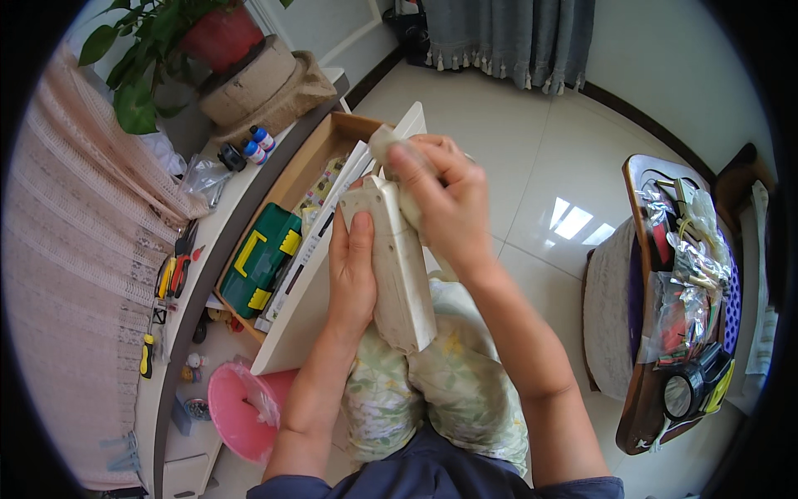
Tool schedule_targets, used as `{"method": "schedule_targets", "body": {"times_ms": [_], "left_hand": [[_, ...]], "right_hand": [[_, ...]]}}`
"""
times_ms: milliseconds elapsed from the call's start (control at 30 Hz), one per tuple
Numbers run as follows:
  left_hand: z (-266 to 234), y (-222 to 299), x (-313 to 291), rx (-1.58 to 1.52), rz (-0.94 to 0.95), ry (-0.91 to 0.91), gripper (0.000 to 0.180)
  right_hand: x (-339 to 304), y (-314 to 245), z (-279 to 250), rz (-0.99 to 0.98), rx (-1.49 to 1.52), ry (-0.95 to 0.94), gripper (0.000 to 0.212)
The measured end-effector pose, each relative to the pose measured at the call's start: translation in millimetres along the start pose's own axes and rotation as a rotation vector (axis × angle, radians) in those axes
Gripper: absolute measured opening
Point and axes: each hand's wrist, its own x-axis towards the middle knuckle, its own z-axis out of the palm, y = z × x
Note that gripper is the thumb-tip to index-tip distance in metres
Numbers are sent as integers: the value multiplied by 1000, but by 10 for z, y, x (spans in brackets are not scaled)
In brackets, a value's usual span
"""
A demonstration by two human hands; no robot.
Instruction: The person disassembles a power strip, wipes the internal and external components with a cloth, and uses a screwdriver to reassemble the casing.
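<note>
Above my knees I hold a long, off-white plastic casing (401,279), tilted, with small screw holes and grey smudges on its face. My left hand (356,270) grips its left side near the upper end, thumb lying on the face. My right hand (453,195) is closed around a pale cloth (384,143), which is bunched against the casing's top end and right side. Slight blur softens the right fingers. What kind of device the casing belongs to cannot be told from this side.
At left, an open drawer (297,179) holds a green toolbox (259,258); pliers (176,274), a screwdriver (147,356) and small blue bottles (263,137) lie on the cabinet top. A pink bin (229,416) stands below. At right, a stool's tray (636,179) carries bagged parts and a flashlight (688,391).
</note>
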Motion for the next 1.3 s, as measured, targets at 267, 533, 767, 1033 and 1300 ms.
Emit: {"method": "schedule_targets", "body": {"times_ms": [267,533,767,1033,1300], "left_hand": [[23,106,128,196,167,18,43],[79,37,53,353,317,74,39],[92,92,27,161,212,63,46],[88,19,8,120,230,93,46],[-132,-60,146,-497,-287,-37,58]], "right_hand": [[-278,-131,-102,-115,104,-24,30],[-176,-109,132,-106,-59,216,15],[-153,-98,107,206,497,76,12],[-79,-110,152,-77,-95,88,11],[-166,198,-150,487,579,283,28]]}}
